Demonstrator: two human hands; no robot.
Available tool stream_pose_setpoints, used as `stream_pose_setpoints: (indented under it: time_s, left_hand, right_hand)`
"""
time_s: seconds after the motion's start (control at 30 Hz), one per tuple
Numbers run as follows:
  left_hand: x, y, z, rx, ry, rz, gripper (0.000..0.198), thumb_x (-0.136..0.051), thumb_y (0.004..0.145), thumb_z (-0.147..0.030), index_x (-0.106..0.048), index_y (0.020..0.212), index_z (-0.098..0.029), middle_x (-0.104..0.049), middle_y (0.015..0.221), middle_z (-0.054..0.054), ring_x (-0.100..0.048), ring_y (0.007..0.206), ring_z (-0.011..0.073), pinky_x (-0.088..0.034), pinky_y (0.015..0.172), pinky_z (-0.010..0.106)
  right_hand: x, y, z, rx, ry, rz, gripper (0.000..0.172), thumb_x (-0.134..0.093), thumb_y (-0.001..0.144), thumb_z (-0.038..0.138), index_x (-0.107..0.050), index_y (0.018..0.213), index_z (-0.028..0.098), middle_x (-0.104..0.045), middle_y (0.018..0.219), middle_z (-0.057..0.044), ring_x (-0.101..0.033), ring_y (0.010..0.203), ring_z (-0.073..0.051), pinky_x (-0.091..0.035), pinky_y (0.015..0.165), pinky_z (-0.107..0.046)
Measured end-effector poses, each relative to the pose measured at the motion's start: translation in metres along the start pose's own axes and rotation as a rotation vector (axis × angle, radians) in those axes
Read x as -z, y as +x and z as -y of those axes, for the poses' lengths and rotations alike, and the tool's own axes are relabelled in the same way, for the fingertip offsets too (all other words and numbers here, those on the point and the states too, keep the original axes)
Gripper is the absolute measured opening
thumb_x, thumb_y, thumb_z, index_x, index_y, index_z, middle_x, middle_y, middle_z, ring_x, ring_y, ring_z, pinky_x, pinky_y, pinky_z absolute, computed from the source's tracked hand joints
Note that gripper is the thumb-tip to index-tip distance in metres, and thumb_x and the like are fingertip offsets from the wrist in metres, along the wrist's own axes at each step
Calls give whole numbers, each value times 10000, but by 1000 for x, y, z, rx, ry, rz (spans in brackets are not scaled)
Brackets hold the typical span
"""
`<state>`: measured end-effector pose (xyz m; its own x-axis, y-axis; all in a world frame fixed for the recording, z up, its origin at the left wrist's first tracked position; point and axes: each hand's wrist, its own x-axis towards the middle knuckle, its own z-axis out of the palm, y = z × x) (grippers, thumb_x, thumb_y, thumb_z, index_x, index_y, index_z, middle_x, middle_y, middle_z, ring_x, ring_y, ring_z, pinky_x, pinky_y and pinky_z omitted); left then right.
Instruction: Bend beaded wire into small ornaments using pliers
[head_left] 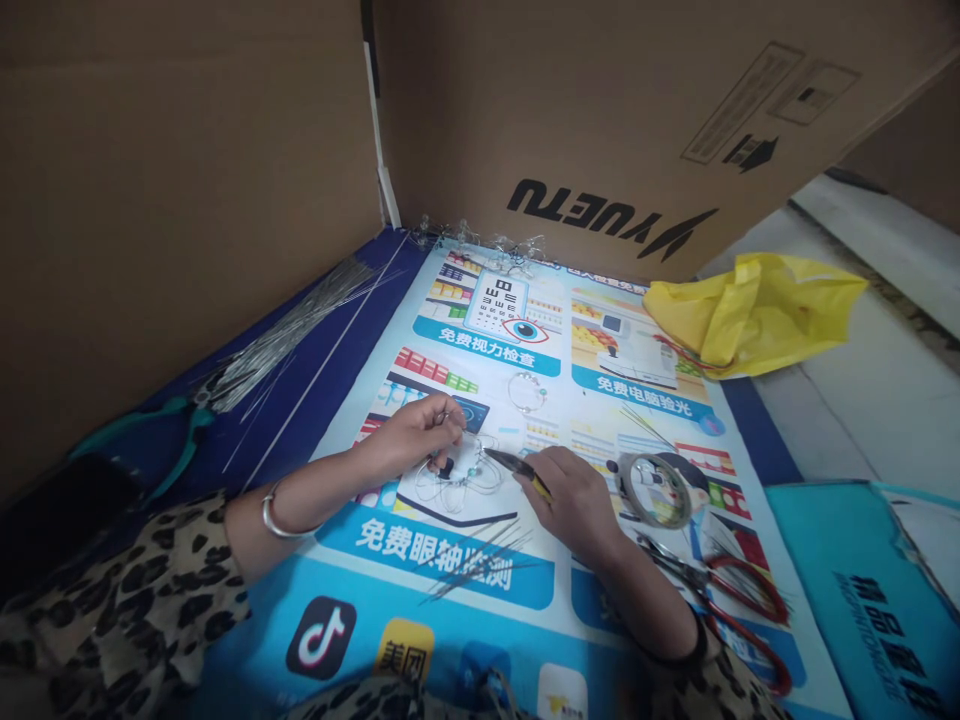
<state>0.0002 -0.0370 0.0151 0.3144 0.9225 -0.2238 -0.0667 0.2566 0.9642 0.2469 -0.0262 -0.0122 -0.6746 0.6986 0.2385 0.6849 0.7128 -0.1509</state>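
My left hand has its fingers pinched on a thin wire at the edge of a looped wire piece. The piece has flower-like loops and a few small beads, and hangs just over the printed sheet. In my right hand is a pair of pliers with dark, pointed jaws and yellow-black handles. Their tip meets the wire piece near its upper middle; exactly what the jaws grip is too small to tell. Behind the hands lies a round beaded wire ring. Short loose wires lie in front.
A tape roll and red-handled scissors lie at right, a yellow bag beyond. At left are a bundle of straight wires and teal-handled pliers. Cardboard walls enclose the back and left; wire pieces lie against them.
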Motion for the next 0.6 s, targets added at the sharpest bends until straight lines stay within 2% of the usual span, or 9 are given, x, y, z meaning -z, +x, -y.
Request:
stream_pose_setpoints:
  time_s: [0.6]
  left_hand:
    - [2,1,3,-20,-25,-2,88,-502,823,-250,-448,821,-180,-527,723,-31,-481,467,47,-372,448,196]
  right_hand:
    - [0,1,1,3,28,9,165,-461,855,303,-563,882,177,-572,808,-66,-499,798,-185,-379,698,-297]
